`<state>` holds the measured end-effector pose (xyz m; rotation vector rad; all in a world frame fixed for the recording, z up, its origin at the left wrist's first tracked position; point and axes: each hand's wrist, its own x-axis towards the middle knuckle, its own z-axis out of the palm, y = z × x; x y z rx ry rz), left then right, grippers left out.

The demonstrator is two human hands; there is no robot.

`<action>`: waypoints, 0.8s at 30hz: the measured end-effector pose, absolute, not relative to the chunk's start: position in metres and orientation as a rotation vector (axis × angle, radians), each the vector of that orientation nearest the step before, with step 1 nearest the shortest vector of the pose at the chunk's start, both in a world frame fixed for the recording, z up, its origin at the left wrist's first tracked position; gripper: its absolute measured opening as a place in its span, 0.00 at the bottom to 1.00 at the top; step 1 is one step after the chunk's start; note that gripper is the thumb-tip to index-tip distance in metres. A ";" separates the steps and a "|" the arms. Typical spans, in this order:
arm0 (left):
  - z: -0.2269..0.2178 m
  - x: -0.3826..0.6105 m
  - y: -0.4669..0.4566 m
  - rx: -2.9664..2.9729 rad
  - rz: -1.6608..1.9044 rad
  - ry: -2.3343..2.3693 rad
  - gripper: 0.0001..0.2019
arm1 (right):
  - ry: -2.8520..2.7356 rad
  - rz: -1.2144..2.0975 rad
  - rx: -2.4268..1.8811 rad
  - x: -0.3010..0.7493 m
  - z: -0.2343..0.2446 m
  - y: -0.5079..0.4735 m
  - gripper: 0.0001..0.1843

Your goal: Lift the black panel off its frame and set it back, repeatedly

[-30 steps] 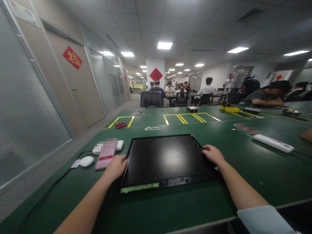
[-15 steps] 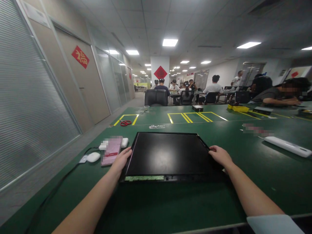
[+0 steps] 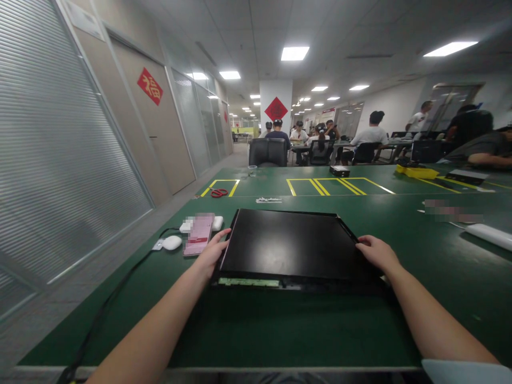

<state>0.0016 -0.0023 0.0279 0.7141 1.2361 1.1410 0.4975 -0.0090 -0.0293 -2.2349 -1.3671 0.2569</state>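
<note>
A black flat display panel (image 3: 288, 242) in a dark frame lies face up in front of me, with a green circuit strip (image 3: 248, 282) along its near edge. My left hand (image 3: 216, 249) grips its left side, thumb near the top edge and the other fingers partly hidden by the frame. On the opposite side my right hand (image 3: 378, 253) is closed round the right edge, its fingertips out of sight beneath. Just left of my left hand lies a pink phone (image 3: 200, 234). Whether the panel's underside touches the table cannot be seen.
On the green table (image 3: 300, 336) are red-handled scissors (image 3: 220, 192), small white pieces (image 3: 269, 200), a white round plug (image 3: 172, 243) on a black cable, a white bar-shaped device (image 3: 490, 236), a black box (image 3: 339, 171) and a yellow tray (image 3: 416, 172). Several people sit beyond.
The view has turned slightly left and tipped down, shifting everything rightward and up. Both hands keep their hold on the display panel, which sits slightly more tilted in view.
</note>
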 end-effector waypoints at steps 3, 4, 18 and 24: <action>0.034 0.005 -0.007 0.738 1.149 1.214 0.38 | -1.375 0.278 -2.240 0.497 -0.028 -0.010 0.18; 0.034 0.005 -0.008 0.748 1.153 1.210 0.39 | -1.378 0.286 -2.244 0.497 -0.027 -0.010 0.19; 0.037 0.009 -0.015 0.850 1.179 1.113 0.28 | -1.395 0.303 -2.200 0.497 -0.023 -0.013 0.18; 0.046 0.015 -0.017 0.809 1.266 1.069 0.22 | -1.401 0.310 -2.202 0.492 -0.019 -0.014 0.18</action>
